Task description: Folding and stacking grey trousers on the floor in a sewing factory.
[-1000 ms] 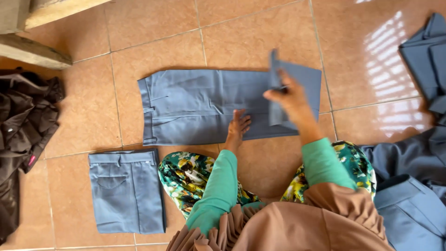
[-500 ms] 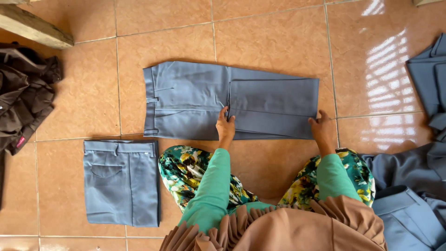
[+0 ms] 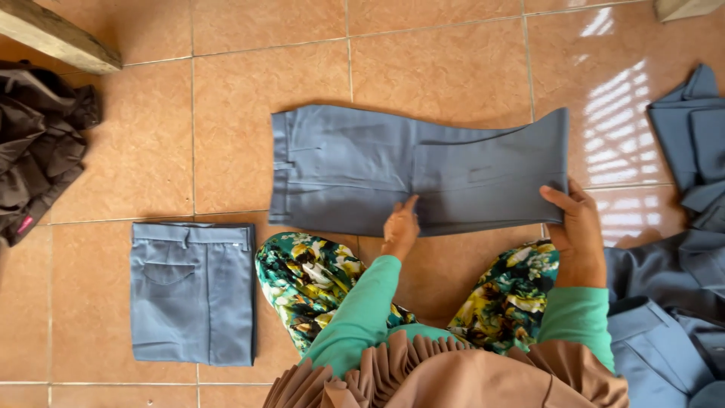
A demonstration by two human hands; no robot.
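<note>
The right hand (image 3: 578, 234) pinched the lifted end of the grey trousers (image 3: 393, 174), lying lengthwise leftward from that grip, while the left hand (image 3: 400, 225) pressed flat mid-length.

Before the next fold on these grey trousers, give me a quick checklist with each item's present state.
1. Left hand presses the trousers near the middle: ok.
2. Right hand has a grip on the right end: ok.
3. Right end flat on the floor: not ok, it is lifted.
4. Waistband end lies flat: ok.
5. Folded pair lies apart from the trousers: ok.
6. Underside creases: cannot tell.
</note>
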